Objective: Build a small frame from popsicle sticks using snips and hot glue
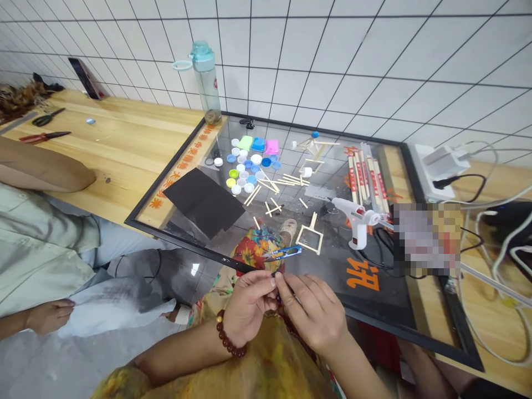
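Observation:
My left hand (249, 307) and my right hand (311, 310) meet in front of my lap, just below the near edge of the glass table (374, 310). Their fingertips pinch together round a small dark thing (275, 275) that I cannot make out. A bead bracelet (228, 338) circles my left wrist. Blue-handled snips (285, 253) lie on the glass right above my hands. A small square frame of wooden sticks (310, 238) lies beside them.
On the glass lie a black sheet (203, 202), several coloured bottle caps (249, 166), loose sticks (286, 180), a white glue gun (353, 216) and packs of chopsticks (366, 177). A water bottle (206, 80) stands behind. Another person (45, 244) sits at the left. Cables (490, 266) trail at the right.

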Available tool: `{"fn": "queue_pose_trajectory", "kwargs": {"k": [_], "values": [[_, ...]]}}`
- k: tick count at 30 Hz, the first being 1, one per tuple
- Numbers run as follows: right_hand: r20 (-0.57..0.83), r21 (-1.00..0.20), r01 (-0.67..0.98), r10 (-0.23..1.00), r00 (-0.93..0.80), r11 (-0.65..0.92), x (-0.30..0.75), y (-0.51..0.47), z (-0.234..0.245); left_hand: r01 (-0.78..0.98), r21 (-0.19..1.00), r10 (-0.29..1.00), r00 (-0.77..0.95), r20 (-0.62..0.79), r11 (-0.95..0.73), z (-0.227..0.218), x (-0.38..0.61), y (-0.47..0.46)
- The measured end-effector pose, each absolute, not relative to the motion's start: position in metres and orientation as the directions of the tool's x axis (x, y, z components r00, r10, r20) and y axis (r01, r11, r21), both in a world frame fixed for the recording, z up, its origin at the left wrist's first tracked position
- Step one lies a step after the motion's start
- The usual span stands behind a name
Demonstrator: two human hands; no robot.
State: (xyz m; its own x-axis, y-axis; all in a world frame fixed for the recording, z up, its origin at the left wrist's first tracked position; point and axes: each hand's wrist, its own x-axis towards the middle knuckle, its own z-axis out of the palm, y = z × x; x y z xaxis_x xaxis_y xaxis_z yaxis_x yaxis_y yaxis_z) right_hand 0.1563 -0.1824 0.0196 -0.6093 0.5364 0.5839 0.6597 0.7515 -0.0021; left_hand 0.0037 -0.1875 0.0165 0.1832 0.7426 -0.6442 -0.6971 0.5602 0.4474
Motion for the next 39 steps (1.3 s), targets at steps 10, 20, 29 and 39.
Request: {"fn": "queue_pose_trajectory", "kwargs": {"k": [10, 20, 29, 39], "values": [[0.266, 0.039, 0.754, 0.721, -0.640, 0.656, 0.170, -0.122, 0.001, -0.743, 0.540, 0.836, 0.047, -0.547, 0.395, 0.027, -0.017, -0.158], [0.335, -0.076, 0.780, 0.753, -0.567, 0.621, 0.168, -0.116, 0.003, -0.728, 0.628, 0.902, -0.030, -0.431, 0.275, 0.032, -0.028, -0.136], [0.336, -0.601, 0.690, 0.911, -0.240, 0.403, 0.153, -0.149, -0.003, -0.704, 0.603, 0.865, 0.032, -0.500, 0.375, 0.014, -0.005, -0.125], [0.359, -0.617, 0.688, 0.915, -0.185, 0.382, 0.159, -0.169, -0.020, -0.684, 0.623, 0.889, 0.086, -0.449, 0.381, 0.012, 0.001, -0.134]]}}
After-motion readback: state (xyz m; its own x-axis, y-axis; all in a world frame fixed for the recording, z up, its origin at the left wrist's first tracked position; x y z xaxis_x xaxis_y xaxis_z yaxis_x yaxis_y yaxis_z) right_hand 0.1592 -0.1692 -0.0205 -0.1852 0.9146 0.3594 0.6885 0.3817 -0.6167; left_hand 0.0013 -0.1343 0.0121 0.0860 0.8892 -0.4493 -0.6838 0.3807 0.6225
